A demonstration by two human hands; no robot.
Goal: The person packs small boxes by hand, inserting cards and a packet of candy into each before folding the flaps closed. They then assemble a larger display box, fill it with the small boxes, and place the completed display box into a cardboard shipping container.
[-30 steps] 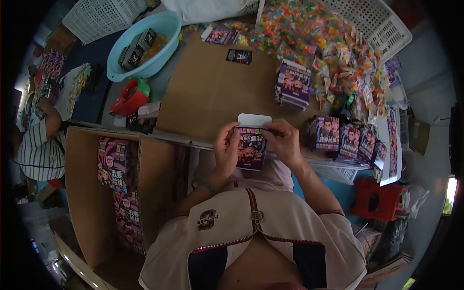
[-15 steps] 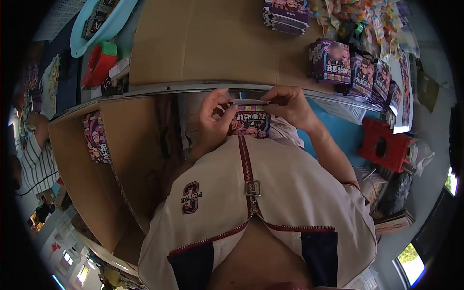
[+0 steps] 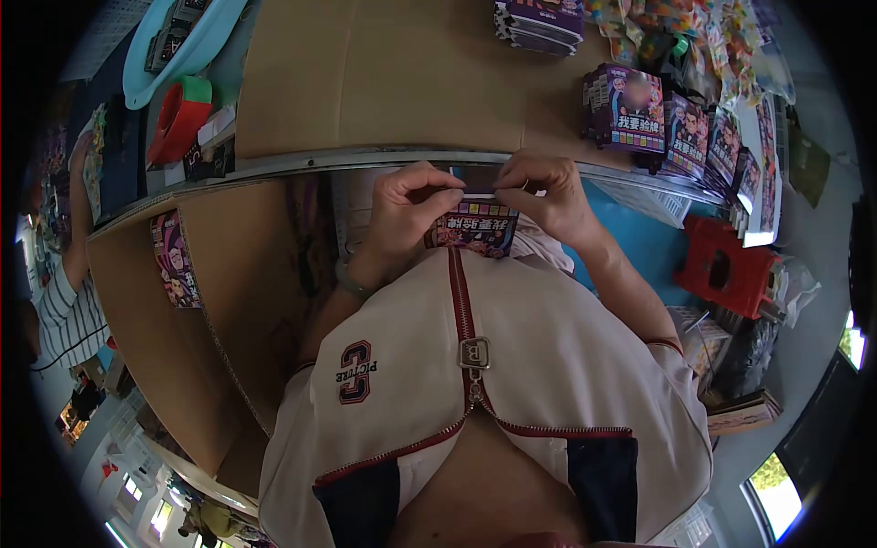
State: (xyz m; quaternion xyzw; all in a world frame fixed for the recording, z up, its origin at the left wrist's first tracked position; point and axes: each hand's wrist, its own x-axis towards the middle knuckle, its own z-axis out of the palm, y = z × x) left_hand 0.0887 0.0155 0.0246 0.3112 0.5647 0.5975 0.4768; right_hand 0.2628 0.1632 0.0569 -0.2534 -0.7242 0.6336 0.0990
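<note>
A small dark printed box (image 3: 480, 224) with colourful squares and large white characters is held upright in front of my chest, at the table's front edge. The thumb and fingers of my left hand (image 3: 413, 205) pinch its upper left corner. At the upper right corner, my right hand (image 3: 545, 194) pinches the same rim, thumb below and fingers curled above. A pale strip shows along the rim between both sets of fingertips. The box's lower part rests near my light jacket (image 3: 402, 310).
A big open cardboard carton (image 3: 137, 320) stands at my left. On the cardboard-covered table (image 3: 411, 82) are several matching printed boxes (image 3: 632, 110), a tape roll (image 3: 178, 119) and a blue basket (image 3: 187, 59). A red plastic stool (image 3: 726, 265) is at right. A person in a striped sleeve (image 3: 68, 310) is at far left.
The left fingers have closed from a looser spread onto the box's rim. Both hands now pinch the top edge at its corners. At far left, the other person's arm has reached forward.
</note>
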